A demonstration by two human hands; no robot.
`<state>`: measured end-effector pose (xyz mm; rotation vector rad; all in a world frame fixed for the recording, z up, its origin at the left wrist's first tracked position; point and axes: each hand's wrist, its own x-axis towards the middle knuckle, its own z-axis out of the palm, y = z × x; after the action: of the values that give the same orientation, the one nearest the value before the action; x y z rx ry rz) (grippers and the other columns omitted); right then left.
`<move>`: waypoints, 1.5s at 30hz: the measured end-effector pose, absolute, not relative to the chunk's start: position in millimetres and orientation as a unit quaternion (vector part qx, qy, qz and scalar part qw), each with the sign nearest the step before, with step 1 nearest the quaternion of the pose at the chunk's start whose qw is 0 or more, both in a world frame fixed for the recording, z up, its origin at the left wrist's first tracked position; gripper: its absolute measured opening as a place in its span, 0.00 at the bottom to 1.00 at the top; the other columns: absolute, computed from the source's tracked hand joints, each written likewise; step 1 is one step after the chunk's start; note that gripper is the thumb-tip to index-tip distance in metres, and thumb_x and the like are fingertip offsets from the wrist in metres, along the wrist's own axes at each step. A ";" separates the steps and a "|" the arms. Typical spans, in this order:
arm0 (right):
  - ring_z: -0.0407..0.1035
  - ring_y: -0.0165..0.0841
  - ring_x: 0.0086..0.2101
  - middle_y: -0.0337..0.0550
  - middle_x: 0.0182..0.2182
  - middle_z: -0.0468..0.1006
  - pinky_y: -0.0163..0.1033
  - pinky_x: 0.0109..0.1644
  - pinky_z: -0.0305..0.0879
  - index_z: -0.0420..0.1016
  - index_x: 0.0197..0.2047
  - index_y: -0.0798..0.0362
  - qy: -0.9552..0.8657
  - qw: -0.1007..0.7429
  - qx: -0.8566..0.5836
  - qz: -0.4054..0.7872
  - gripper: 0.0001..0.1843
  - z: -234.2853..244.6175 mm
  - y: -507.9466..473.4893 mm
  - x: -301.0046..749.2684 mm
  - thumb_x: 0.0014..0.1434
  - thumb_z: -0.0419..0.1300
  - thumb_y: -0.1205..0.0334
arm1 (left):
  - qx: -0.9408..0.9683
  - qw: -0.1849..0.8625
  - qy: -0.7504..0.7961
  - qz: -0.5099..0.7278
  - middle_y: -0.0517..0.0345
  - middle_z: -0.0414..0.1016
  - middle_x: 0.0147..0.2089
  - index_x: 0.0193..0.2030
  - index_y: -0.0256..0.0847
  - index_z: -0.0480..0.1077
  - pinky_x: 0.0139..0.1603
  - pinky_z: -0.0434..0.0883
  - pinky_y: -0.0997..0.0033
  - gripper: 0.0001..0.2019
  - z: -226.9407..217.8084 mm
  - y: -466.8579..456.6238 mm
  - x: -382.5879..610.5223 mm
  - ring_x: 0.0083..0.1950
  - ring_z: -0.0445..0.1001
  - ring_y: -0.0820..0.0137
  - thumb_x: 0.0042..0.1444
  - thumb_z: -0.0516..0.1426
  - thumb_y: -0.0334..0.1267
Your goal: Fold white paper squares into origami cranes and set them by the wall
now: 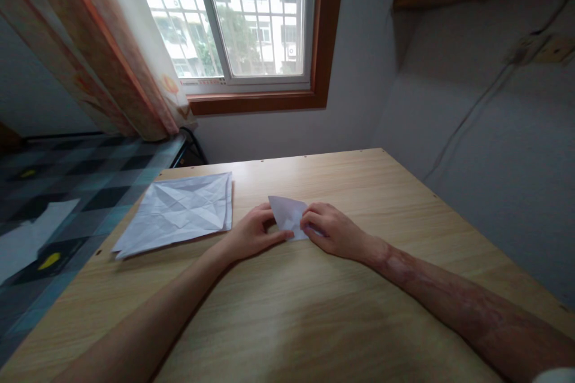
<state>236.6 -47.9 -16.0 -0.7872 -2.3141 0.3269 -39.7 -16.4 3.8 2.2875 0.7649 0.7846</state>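
Note:
A small folded sheet of white paper [286, 213] lies on the wooden table between my two hands, one pointed corner rising at its upper left. My left hand [258, 232] holds it from the left: the thumb presses on the lower edge and the curled fingers are at the left side, partly hidden by the paper. On the other side, my right hand [335, 228] has its fingers bent together over the right part, pinching the paper and covering that end.
Creased white sheets [188, 206] lie stacked on the table [278, 317] left of my hands. A bed with a checked cover [103, 161] adjoins the left side, with loose paper [33, 239] on it. Beyond the table are a wall and a barred window [265, 18].

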 end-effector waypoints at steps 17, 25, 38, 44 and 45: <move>0.78 0.46 0.54 0.54 0.57 0.82 0.55 0.63 0.73 0.69 0.70 0.50 -0.846 0.396 -0.319 0.160 0.30 -13.6 -49.6 236.8 0.67 0.67 0.63 | 0.853 0.307 0.298 0.298 0.49 0.86 0.50 0.46 0.41 0.85 0.57 0.79 0.58 0.08 4.8 -17.6 -39.7 0.52 0.82 0.57 0.67 0.64 0.40; 0.77 0.46 0.57 0.51 0.60 0.83 0.55 0.66 0.71 0.80 0.63 0.48 -0.907 0.296 -0.275 0.120 0.19 -6.5 -53.3 235.6 0.71 0.66 0.60 | 0.831 0.290 0.344 0.327 0.49 0.85 0.44 0.40 0.39 0.84 0.48 0.77 0.61 0.16 3.2 -15.8 -39.5 0.44 0.81 0.61 0.71 0.62 0.48; 0.77 0.45 0.51 0.50 0.56 0.83 0.55 0.64 0.72 0.82 0.60 0.46 -0.929 0.274 -0.233 0.089 0.19 -8.1 -54.5 236.2 0.68 0.68 0.55 | 0.781 0.306 0.404 0.366 0.55 0.83 0.38 0.39 0.40 0.79 0.42 0.76 0.66 0.12 -4.9 -11.0 -44.6 0.40 0.80 0.64 0.69 0.61 0.46; 0.78 0.45 0.52 0.49 0.55 0.85 0.52 0.63 0.75 0.79 0.59 0.48 -0.924 0.284 -0.238 0.091 0.18 -10.8 -54.9 234.8 0.67 0.65 0.63 | 0.736 0.220 0.463 0.443 0.51 0.81 0.53 0.56 0.42 0.72 0.53 0.80 0.60 0.18 -11.4 -6.2 -48.3 0.52 0.81 0.61 0.60 0.66 0.40; 0.79 0.45 0.52 0.49 0.54 0.86 0.52 0.61 0.76 0.79 0.59 0.48 -0.923 0.285 -0.243 0.089 0.18 -11.7 -54.5 234.8 0.67 0.64 0.65 | 0.750 0.186 0.455 0.442 0.48 0.79 0.59 0.56 0.43 0.73 0.61 0.78 0.54 0.19 -11.0 -5.9 -48.1 0.58 0.80 0.58 0.59 0.66 0.38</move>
<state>234.8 -54.5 -11.7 -0.6494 -2.4690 0.2372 -48.1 -5.9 -11.0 2.1142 1.2823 1.2450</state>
